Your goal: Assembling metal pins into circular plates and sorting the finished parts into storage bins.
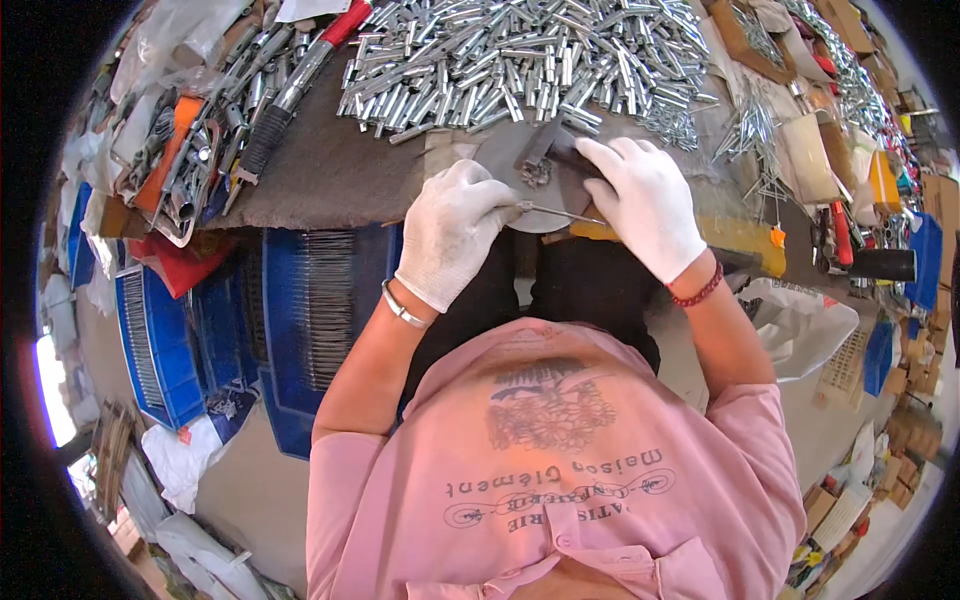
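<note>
In my white-gloved left hand (452,235), thumb and fingers pinch the near end of a thin metal rod (562,213) with a thicker sleeve at that end. The rod points right, its far tip close to the wrist side of my right hand (645,205). That hand, also gloved in white, has its thumb and fingers around a dark block (572,153) at the bench edge. The part inside the palm is hidden. Small metal pieces (535,174) cluster beside the block, above a round grey plate (535,222).
A large heap of short metal tubes (530,65) covers the back of the bench. Hand tools (270,130) crowd the left side; thin rods (752,130) lie at right. Blue bins (285,415) holding rods stand below left. A yellow strip (735,240) runs along the edge.
</note>
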A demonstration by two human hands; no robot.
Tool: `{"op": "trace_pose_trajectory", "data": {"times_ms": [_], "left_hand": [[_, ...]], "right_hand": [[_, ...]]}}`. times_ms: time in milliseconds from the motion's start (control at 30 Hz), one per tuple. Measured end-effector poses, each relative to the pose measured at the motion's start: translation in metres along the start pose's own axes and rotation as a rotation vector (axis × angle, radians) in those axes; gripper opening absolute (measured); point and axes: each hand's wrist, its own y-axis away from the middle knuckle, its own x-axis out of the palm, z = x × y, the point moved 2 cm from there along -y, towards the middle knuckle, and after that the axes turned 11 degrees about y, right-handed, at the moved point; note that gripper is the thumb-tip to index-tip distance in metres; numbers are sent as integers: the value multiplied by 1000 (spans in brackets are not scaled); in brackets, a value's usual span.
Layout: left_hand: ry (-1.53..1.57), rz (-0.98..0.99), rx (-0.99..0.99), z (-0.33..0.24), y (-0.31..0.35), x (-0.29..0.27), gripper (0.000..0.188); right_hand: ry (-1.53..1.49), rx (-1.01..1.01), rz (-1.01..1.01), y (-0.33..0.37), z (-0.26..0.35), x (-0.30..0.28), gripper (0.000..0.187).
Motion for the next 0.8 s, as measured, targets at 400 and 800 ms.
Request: {"op": "trace_pose_trajectory", "data": {"times_ms": [400, 800], "left_hand": [[53, 20, -6, -1, -3, -2, 15], [121, 93, -16, 4, -3, -9, 15]], "right_hand": [[-169, -14, 18, 38, 22, -39, 51], [-288, 101, 113, 16, 4, -13, 44]]}}
